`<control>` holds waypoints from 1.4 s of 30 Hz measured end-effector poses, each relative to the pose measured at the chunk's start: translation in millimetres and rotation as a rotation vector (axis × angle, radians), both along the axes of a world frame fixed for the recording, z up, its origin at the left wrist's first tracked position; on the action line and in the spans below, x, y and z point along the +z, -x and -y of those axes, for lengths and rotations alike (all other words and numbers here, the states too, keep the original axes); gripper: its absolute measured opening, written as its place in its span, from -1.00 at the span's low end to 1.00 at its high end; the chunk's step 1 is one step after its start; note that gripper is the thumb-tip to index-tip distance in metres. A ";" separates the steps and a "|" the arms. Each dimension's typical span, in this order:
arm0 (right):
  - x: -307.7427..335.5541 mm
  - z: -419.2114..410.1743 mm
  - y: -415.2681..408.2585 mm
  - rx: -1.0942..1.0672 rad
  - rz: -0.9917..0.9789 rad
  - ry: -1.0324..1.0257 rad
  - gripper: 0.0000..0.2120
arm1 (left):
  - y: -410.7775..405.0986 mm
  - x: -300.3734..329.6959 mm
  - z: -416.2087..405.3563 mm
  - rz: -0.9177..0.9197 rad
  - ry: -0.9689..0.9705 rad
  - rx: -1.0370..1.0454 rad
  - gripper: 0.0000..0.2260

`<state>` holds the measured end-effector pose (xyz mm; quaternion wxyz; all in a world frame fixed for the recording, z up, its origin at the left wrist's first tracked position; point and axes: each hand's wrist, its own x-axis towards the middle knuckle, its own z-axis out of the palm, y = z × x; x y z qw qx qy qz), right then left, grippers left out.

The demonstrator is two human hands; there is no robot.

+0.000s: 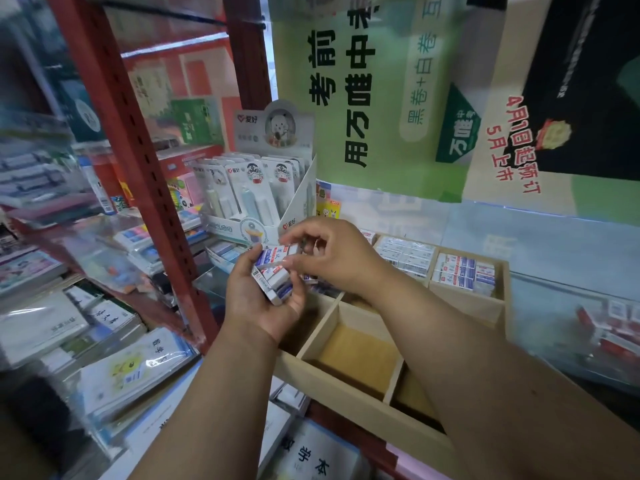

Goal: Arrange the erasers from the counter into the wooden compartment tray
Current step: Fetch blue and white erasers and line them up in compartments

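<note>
Erasers, a small stack held above the wooden compartment tray.

Light, stiff sleeved blocks, probably slick, best pinched by the long sides. The left hand has its grip curled round the stack; the right hand pinches the top one. Behind, a display box reads 爱好; the green poster reads 万唯中考.

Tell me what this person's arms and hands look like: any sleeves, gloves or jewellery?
Both forearms are bare right down to the bottom edge of the picture, so no sleeves show. The left hand and the right hand wear no gloves. No watch, bracelet or ring is visible on the wrists or the fingers.
</note>
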<state>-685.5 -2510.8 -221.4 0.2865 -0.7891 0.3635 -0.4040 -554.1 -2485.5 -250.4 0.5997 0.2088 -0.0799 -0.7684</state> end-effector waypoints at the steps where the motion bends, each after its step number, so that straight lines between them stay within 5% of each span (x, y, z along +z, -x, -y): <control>1: 0.6 -0.3 -0.5 -0.007 0.026 0.004 -0.74 | -0.3 -0.3 0.6 0.012 -0.004 0.009 -0.64; 7: 8.2 9.9 15.7 -0.254 0.466 -0.057 -0.77 | -1.9 1.7 -4.1 -0.081 0.066 0.099 -0.66; 16: -16.9 27.6 22.6 -0.376 -0.176 -0.079 -0.78 | -6.4 -2.6 -6.7 -0.217 0.194 0.234 -0.60; 30: -30.7 32.5 10.3 -0.264 -0.331 -0.049 -0.84 | -3.7 0.6 -10.4 -0.167 0.152 0.260 -0.63; 37: -11.3 22.6 22.9 -0.281 -0.292 -0.308 -0.42 | -3.2 3.2 -11.3 -0.158 0.141 0.275 -0.67; 42: -16.6 18.3 17.8 -0.193 -0.342 -0.412 -0.34 | -2.5 2.1 -12.0 -0.161 0.132 0.270 -0.66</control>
